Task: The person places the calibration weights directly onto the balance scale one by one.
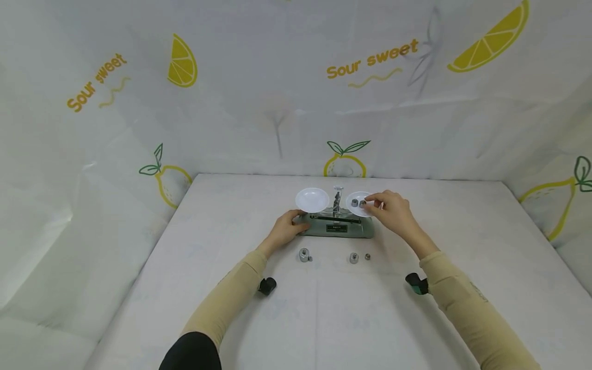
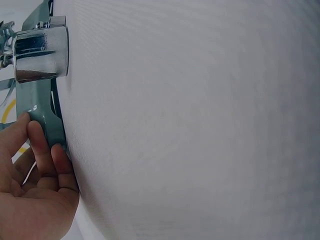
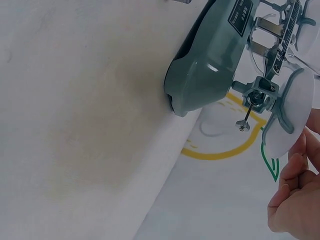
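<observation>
Pinching a small metal weight (image 1: 363, 204) between the fingertips of the right hand (image 1: 390, 209), just over the right pan (image 1: 358, 197) of the green balance scale (image 1: 339, 226), beside a second weight (image 1: 354, 203) already lying in that pan. Resting the left hand (image 1: 288, 228) against the scale's left end, fingers (image 2: 42, 150) lying nearly straight along the base and gripping nothing. Showing only in the head view: the pinched weight, the empty-looking left pan (image 1: 312, 199), and the pointer column (image 1: 336, 200) standing between the pans. Showing only in the left wrist view: a shiny cylinder weight (image 2: 40, 52) looming close beside the green base (image 2: 42, 107). Showing only in the right wrist view: the underside of the right pan (image 3: 295, 112) on its bracket, the graduated beam (image 3: 287, 35), and a dark label (image 3: 240, 17) too small for reading; the pinched weight staying hidden there. Lying on the white table (image 1: 324, 318) in front of the scale: three loose weights (image 1: 303, 255), (image 1: 353, 257), (image 1: 367, 256), well apart from both hands. Reading "Sour sweet" (image 1: 372, 59) in yellow on the lemon-printed backdrop behind.
</observation>
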A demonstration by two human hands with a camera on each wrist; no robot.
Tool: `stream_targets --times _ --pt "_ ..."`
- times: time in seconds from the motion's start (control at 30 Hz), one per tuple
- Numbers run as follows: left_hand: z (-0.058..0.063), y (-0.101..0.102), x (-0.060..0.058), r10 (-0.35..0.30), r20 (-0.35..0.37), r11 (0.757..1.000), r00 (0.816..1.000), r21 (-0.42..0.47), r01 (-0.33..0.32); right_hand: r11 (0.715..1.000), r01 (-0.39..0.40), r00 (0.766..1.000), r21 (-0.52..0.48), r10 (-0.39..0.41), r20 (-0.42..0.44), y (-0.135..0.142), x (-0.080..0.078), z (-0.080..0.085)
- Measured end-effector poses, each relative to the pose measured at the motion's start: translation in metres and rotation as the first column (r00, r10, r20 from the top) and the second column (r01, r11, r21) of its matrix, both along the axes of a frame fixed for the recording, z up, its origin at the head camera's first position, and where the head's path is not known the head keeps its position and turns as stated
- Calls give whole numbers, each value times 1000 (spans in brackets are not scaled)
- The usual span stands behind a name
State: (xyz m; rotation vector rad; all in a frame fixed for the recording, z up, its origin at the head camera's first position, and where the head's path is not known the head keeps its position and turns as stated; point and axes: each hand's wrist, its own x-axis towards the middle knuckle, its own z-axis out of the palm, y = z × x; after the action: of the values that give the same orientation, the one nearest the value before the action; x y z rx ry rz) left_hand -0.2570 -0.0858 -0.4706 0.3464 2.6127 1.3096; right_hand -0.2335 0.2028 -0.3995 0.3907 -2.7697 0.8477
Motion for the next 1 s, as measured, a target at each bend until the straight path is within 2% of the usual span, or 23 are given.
stream_targets --times 0.3,0.5,0.73,1.0 --pt "1 1 -1 1 -4 1000 1000 -4 -1 997 -49 993 -64 42 -108 3 17 -2" --pt "-1 0 -1 3 0 1000 1000 -2 -3 992 -104 988 -76 95 -121 3 36 -6" --pt "-2 0 -1 4 -2 1000 1000 0 -4 979 -197 980 -57 196 -23 2 49 -18" --pt "-1 0 -1 6 -2 1000 1000 -7 -6 961 -273 954 -46 277 113 -1 54 -29"
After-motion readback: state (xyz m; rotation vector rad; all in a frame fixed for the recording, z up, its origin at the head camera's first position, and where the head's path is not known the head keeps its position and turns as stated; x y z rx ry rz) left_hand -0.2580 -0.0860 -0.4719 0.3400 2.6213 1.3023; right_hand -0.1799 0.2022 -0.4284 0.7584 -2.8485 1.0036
